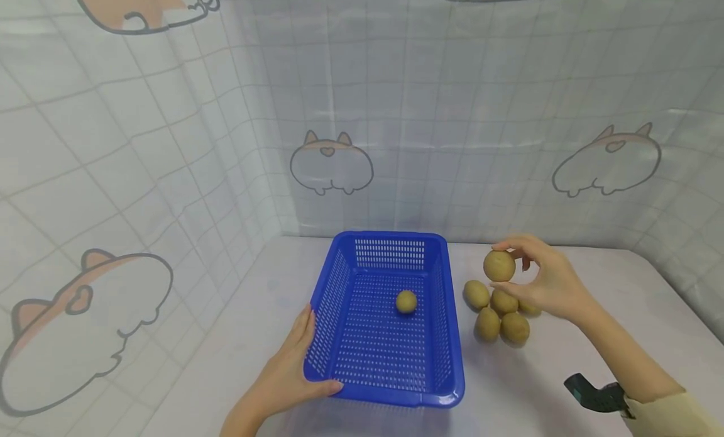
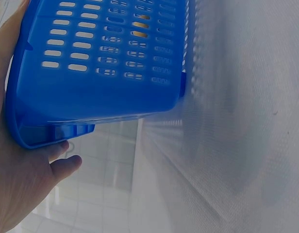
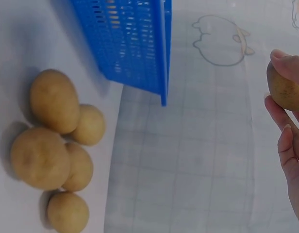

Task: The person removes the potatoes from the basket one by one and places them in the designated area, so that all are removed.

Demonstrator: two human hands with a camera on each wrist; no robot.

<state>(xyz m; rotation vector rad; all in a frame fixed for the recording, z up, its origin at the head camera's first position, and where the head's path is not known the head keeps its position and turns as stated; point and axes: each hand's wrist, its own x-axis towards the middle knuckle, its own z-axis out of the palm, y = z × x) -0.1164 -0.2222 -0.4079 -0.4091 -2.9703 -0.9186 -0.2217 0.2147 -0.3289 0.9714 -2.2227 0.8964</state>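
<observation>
Your right hand pinches a potato between fingertips and thumb, lifted clear above the pile that lies on the table just under your palm. Your left hand lies flat-fingered against the near left corner of the basket, thumb along its front rim, bracing rather than gripping. One potato already sits on the basket floor, off to the left of your right hand.

To do this step well, I would carry the held potato level toward your left hand, clear the basket's near wall with room to spare, and lower it close to the mesh floor before letting go, so it does not bounce or knock the one inside. Keep the left hand pressing so the basket does not slide.

The pile is hard to count: the head view shows four plainly and a fifth half hidden behind your fingers, while the right wrist view shows five. That view cuts the held potato at the frame edge. The left wrist view shows only the basket's underside and wall, blurred.
</observation>
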